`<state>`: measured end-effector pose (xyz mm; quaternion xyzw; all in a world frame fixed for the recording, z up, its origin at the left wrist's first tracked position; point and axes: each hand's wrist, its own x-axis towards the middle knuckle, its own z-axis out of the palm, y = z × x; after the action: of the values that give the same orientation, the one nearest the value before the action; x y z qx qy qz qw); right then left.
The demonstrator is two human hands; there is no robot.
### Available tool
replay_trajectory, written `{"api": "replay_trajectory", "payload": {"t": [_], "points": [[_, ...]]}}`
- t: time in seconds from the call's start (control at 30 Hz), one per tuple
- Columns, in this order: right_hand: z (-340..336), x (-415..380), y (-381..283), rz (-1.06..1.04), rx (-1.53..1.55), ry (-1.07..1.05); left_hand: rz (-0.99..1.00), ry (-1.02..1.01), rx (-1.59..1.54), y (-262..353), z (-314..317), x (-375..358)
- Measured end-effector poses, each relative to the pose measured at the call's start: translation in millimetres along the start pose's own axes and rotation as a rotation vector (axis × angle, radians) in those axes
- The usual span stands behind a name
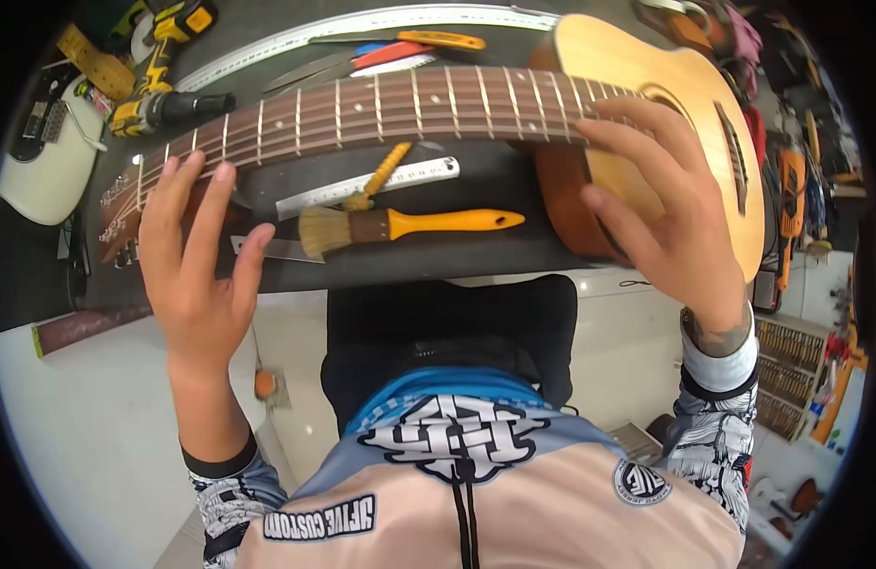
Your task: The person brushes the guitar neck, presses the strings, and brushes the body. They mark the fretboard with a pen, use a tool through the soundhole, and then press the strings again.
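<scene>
An acoustic guitar (741,218) lies across the dark bench, its light wooden body at the right and its headstock at the far left. My left hand (193,256) is open, with its fingertips at the neck's lower edge close to the headstock. Over the body, where the neck meets it, my right hand (670,199) is open with fingers spread, fingertips at the strings. Between my hands, below the fretboard (362,106), lie a brush (447,221) with a yellow handle, a short steel ruler (414,175) and a twisted yellow item (388,169).
A yellow and black cordless drill (153,104) sits at the upper left beside a pale guitar body (49,161). Behind the neck are a long metal ruler (362,19) and several coloured-handled tools (390,55). An orange tool (792,190) is at the right.
</scene>
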<state>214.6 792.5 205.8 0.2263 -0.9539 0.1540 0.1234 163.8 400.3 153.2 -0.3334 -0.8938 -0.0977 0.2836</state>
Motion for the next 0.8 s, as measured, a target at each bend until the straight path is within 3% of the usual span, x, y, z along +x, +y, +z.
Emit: {"api": "replay_trajectory", "payload": {"t": [0.2, 0.3, 0.67, 0.8], "points": [[24.0, -15.9, -23.4, -0.082, -0.203, 0.228, 0.069, 0.049, 0.051, -13.6, 0.0, -14.1], [41.2, -12.6, -27.0, -0.103, -0.236, 0.315, 0.136, 0.126, -0.079, -21.2, -7.4, -11.1], [39.7, -11.2, -28.8, -0.066, -0.293, 0.221, 0.213, 0.147, -0.294, -30.3, -16.6, -1.1], [39.4, -12.3, -29.8, -0.041, -0.326, 0.217, 0.283, 0.182, -0.180, -27.4, -14.8, -4.9]]}}
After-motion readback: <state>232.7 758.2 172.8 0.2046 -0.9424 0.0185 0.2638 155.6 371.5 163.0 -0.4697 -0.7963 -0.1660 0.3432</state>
